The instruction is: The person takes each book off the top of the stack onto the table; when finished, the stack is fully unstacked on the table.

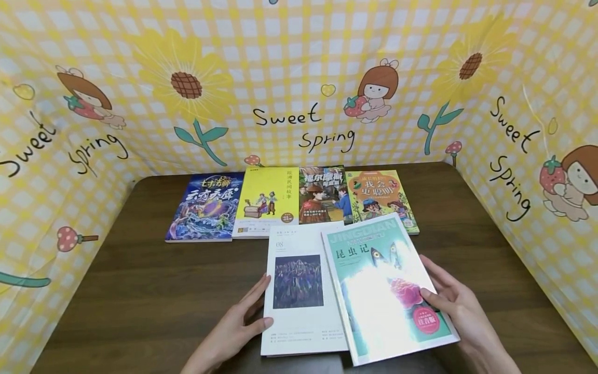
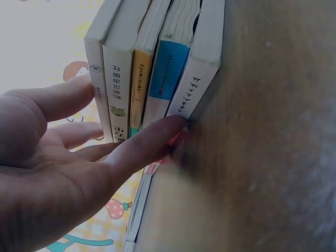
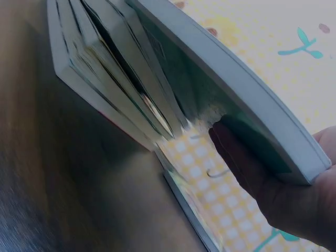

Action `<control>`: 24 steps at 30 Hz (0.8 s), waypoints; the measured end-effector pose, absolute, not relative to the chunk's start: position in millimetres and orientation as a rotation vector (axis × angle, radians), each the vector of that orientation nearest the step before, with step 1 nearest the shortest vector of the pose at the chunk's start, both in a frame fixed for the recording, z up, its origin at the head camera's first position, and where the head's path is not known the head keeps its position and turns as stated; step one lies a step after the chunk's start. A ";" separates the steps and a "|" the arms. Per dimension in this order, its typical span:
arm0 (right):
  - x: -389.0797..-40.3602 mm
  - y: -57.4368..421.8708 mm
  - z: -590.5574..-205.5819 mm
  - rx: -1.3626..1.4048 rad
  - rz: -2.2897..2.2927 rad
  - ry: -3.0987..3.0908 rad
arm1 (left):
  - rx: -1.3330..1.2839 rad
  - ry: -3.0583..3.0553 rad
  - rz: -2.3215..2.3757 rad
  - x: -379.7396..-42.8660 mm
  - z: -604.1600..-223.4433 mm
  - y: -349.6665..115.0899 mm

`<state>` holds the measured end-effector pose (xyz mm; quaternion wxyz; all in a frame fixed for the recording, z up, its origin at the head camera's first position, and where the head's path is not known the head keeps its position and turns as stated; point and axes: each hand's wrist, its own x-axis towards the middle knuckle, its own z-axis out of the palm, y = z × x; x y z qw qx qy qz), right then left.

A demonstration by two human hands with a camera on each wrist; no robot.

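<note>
A white book with a dark purple picture [image 1: 298, 280] lies on top of a stack of several books, their spines [image 2: 140, 86] showing in the left wrist view. My left hand [image 1: 235, 319] is at the stack's left side, thumb and fairly straight fingers touching the spines, one fingertip reaching the bottom book. In my right hand [image 1: 460, 306] is a green paperback [image 1: 369, 301], its cover shiny with glare and tilted over the stack's right part. The thumb presses on its cover while the fingers reach underneath, as the right wrist view shows the book's edge [image 3: 236, 73] raised.
Behind the stack, several books lie in a row: a blue-purple one [image 1: 205, 208], a yellow one [image 1: 263, 195], a darker one with cartoon figures [image 1: 322, 200] and an orange-yellow one [image 1: 383, 197]. The dark wooden table [image 1: 154, 296] is walled by yellow checked cloth [image 1: 289, 67].
</note>
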<state>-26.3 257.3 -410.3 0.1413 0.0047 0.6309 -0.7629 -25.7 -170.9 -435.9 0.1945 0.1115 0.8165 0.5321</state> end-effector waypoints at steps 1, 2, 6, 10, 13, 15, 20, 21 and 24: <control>-26.2 261.7 -410.8 0.001 -2.239 1.786 | 0.313 2.285 1.493 -25.7 -435.9 -170.8; -26.3 266.7 -411.2 -0.013 -2.277 1.755 | 0.313 2.282 1.491 -25.6 -435.8 -170.6; -30.0 288.1 -408.4 -0.015 -2.389 1.673 | 0.307 2.267 1.486 -25.5 -435.8 -170.2; -41.3 313.1 -398.6 0.068 -2.452 1.707 | 0.300 2.255 1.491 -25.4 -435.9 -170.0; -52.9 333.2 -389.1 0.155 -2.505 1.673 | 0.297 2.250 1.497 -25.8 -435.8 -169.7; -60.7 345.7 -383.3 0.222 -2.538 1.626 | 0.295 2.247 1.502 -25.9 -435.5 -169.3; -78.6 371.7 -374.2 0.308 -2.534 1.616 | 0.283 2.234 1.502 -25.4 -434.4 -168.2; -82.9 376.2 -373.0 0.320 -2.523 1.630 | 0.278 2.232 1.501 -25.4 -434.2 -168.0; -98.7 388.7 -371.3 0.329 -2.493 1.679 | 0.270 2.235 1.493 -25.6 -433.7 -167.4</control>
